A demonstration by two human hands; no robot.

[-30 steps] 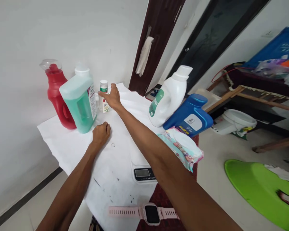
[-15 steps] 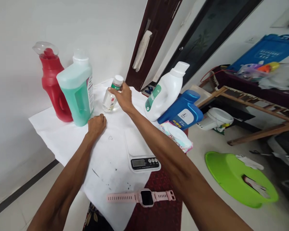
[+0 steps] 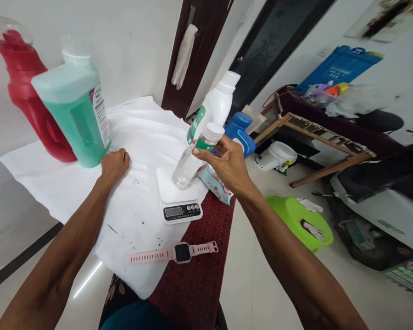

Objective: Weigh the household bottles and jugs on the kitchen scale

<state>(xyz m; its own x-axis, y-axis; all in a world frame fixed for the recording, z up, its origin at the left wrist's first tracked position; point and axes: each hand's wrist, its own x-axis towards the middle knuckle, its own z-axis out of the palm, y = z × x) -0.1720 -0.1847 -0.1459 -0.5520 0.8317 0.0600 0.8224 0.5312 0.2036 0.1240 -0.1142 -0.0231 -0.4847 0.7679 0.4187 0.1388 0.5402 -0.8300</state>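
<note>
Clear bottle [image 3: 189,167] now over scale [image 3: 167,185]

1. A single head-worn camera looks forward and down from above the near end of the table [image 3: 196,286].
2. It sits close (left forearm [image 3: 67,250] at eight o'clock, right forearm [image 3: 282,250] past four).
3. Its wide view reaches the door [image 3: 204,43] at twelve and the cloth-draped bench [image 3: 316,112] past two.

the left hand [image 3: 115,164] and right hand [image 3: 230,166] are bare, as are both forearms [image 3: 77,231]. a teal garment [image 3: 137,317] shows at the bottom edge, beside dark cloth [image 3: 113,300] with a pale, leaf-like print
</note>
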